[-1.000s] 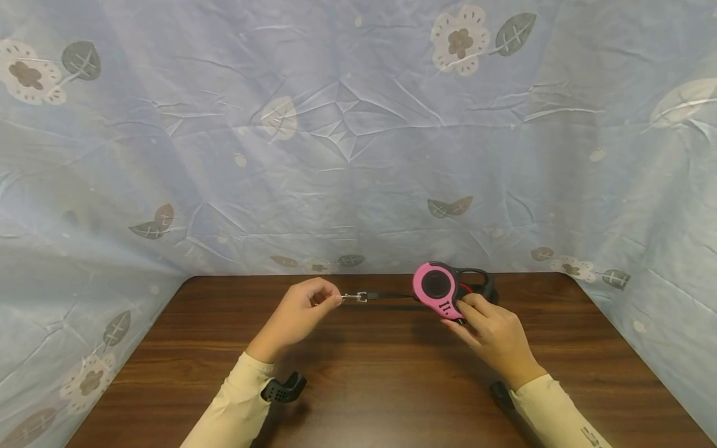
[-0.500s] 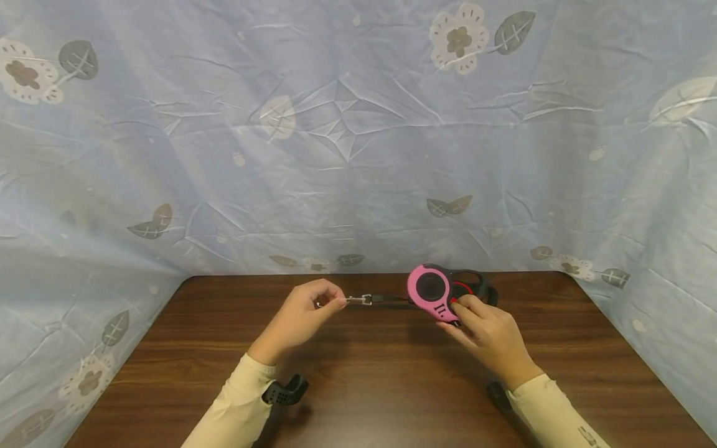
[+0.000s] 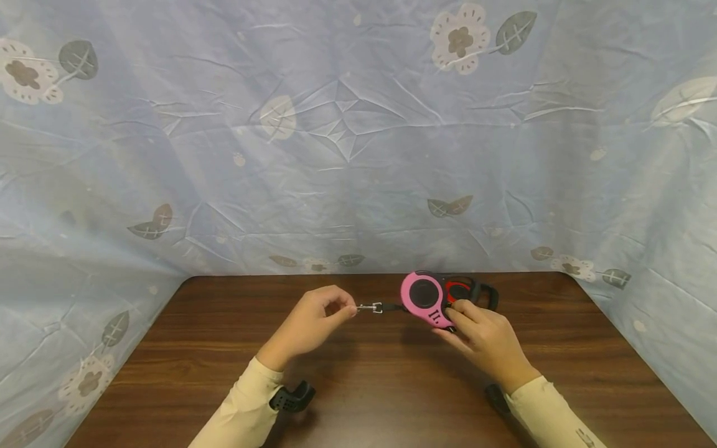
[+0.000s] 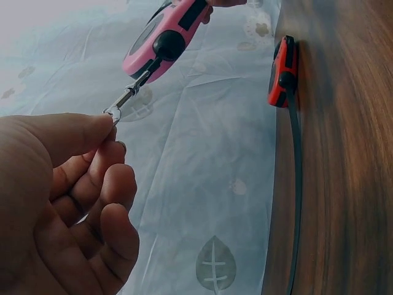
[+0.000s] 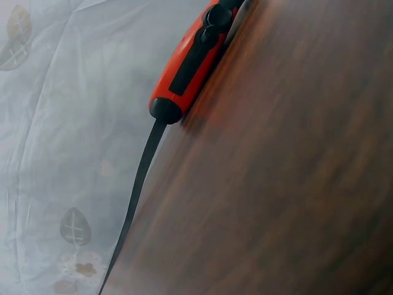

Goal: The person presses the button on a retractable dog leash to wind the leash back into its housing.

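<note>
Between thumb and forefinger, my left hand (image 3: 313, 320) pinches the end of a metal snap hook (image 3: 370, 308). A short black strap (image 3: 394, 307) joins that hook to a pink retractable dog leash (image 3: 409, 298) with a black round centre. My right hand (image 3: 490, 339) grips the pink leash by its handle, holding it above the table. In the left wrist view the hook (image 4: 128, 93) sits close to the pink casing (image 4: 169, 40). My right hand is out of its own wrist view.
Behind the pink leash, a red and black retractable leash (image 3: 458, 290) lies at the table's back edge. Its black strap (image 5: 138, 178) runs out along the table (image 3: 358, 392). A patterned cloth (image 3: 347, 155) hangs behind and at both sides.
My left hand has moved right with the hook, and my right hand slightly left and down with the pink leash. The strap between them is shorter. More of the red leash shows.
</note>
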A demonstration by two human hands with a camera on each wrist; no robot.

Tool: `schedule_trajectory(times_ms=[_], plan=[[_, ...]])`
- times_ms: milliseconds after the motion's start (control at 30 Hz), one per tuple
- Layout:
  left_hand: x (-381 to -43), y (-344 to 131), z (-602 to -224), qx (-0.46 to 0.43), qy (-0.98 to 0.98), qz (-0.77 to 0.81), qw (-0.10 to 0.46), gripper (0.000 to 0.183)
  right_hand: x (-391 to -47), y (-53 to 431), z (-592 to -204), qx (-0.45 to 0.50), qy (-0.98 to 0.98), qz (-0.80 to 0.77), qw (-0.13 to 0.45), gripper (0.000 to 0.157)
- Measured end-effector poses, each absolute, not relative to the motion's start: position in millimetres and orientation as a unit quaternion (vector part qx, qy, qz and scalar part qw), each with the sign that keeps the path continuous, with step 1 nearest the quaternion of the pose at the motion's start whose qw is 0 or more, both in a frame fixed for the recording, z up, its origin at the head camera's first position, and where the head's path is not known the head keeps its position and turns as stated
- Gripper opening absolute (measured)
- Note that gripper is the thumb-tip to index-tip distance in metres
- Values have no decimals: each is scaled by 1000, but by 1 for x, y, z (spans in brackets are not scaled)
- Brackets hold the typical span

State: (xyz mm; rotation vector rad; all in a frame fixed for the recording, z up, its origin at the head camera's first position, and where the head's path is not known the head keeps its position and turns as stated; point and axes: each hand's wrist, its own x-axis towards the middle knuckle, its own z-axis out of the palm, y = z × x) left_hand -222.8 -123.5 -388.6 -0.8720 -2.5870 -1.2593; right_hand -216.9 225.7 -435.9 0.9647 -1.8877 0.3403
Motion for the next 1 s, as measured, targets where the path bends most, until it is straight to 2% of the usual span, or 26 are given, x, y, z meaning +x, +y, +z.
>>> schedule_trajectory(times_ms=[300, 500, 700, 1000], plan=[[-220, -121, -388, -320, -859, -392, 82, 4, -215, 225, -436, 403, -773, 142, 469, 49], [-219, -120, -389, -352, -865, -338, 111, 10, -214, 224, -436, 410, -777, 161, 449, 48], [-219, -120, -389, -353, -864, -339, 121, 18, -214, 222, -435, 422, -778, 170, 433, 46], [-220, -120, -391, -330, -880, -323, 110, 16, -212, 222, -434, 422, -781, 167, 428, 48]])
